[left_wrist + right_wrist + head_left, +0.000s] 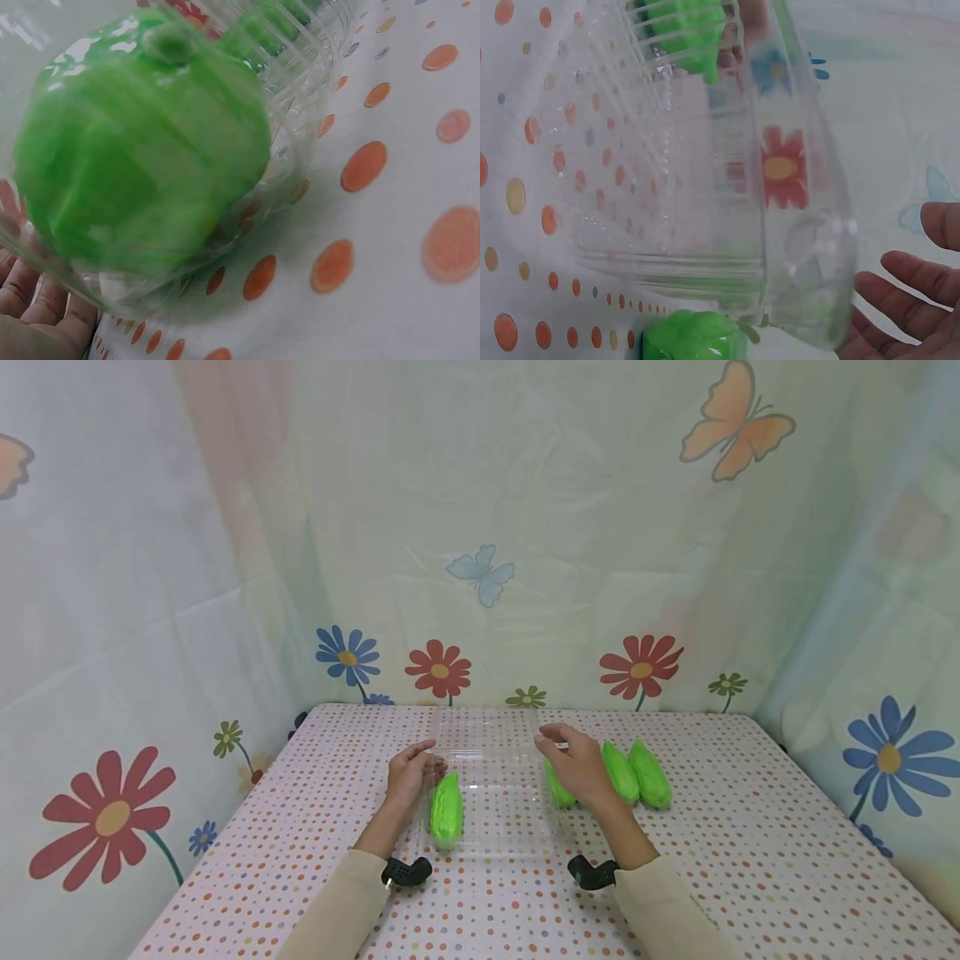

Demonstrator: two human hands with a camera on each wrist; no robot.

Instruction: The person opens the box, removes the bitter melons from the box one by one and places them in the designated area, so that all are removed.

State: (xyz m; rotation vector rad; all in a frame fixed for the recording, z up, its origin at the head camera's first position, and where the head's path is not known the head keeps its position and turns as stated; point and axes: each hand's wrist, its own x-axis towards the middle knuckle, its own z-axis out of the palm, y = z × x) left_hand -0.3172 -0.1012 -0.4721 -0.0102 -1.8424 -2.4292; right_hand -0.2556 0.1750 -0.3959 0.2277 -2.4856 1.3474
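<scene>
A clear plastic box (498, 842) lies in front of me with its lid (483, 727) folded back. Inside, along the left wall, is a bright green gourd-like vegetable (447, 810) with a pointed tip. My left hand (407, 774) rests at the box's left side, its extended fingers (52, 304) right against the plastic in the left wrist view. At the right side is my right hand (581, 764), fingers loosely bent and spread beside the box (705, 262), with nothing in its grasp. It partly hides a green vegetable (558, 789) outside the box.
Two more green vegetables, one nearer (620, 774) and one farther right (651, 775), lie side by side on the dotted tablecloth (750, 860). A printed curtain (570, 568) with flowers and butterflies hangs behind the table and along both sides.
</scene>
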